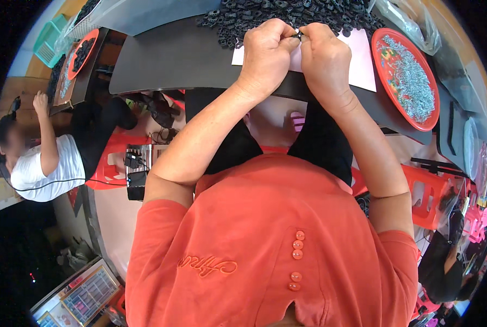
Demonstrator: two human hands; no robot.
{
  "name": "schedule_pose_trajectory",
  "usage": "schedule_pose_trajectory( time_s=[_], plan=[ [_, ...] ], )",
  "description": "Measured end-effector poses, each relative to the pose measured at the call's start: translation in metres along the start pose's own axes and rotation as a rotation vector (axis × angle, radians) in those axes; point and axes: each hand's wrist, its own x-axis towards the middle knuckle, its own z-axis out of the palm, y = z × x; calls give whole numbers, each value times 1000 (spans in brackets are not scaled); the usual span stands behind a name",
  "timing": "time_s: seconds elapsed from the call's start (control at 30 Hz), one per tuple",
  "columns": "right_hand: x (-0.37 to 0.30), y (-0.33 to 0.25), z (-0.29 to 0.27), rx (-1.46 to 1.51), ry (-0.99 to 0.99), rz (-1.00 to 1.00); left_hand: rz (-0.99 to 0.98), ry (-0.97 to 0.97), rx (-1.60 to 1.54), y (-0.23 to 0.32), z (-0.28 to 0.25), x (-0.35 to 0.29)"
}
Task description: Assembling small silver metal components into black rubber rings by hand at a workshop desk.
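Observation:
My left hand (269, 52) and my right hand (325, 57) meet over the table's front part, fingertips pinched together on a small black plastic part (297, 36). Most of that part is covered by my fingers, so its exact kind stays unclear. Beneath my hands lies a sheet of pale pink paper (362, 62). Just beyond them spreads a large heap of similar small black plastic parts (287, 13). Right of the paper, a red round tray (378, 60) holds many small silvery metal pieces (412, 82).
A grey plastic bin (151, 16) stands at the table's far left, on the dark tabletop (162, 62). Clear plastic bags (409, 24) lie at the back right. At the left, another person (53, 163) sits by a table with an orange tray (84, 52). Red stools (426, 196) stand below.

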Motion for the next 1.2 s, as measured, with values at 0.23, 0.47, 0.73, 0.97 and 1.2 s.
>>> schedule_pose_trajectory(
  time_s=[0.23,0.47,0.73,0.97,1.2],
  plan=[
    [-3,7,-7,124,-35,-51,-171,-54,-234,6,-4,3],
    [-2,-4,-6,-38,-5,-30,-386,-74,-503,14,-5,7],
    [-3,-2,-4,-149,33,-141,-535,75,-700,25,6,-4],
    [-2,-4,-10,-7,36,-95,-518,82,-834,28,0,-6],
    [-1,1,-16,248,-8,-53,-364,37,-659,38,-15,6]
  ],
)
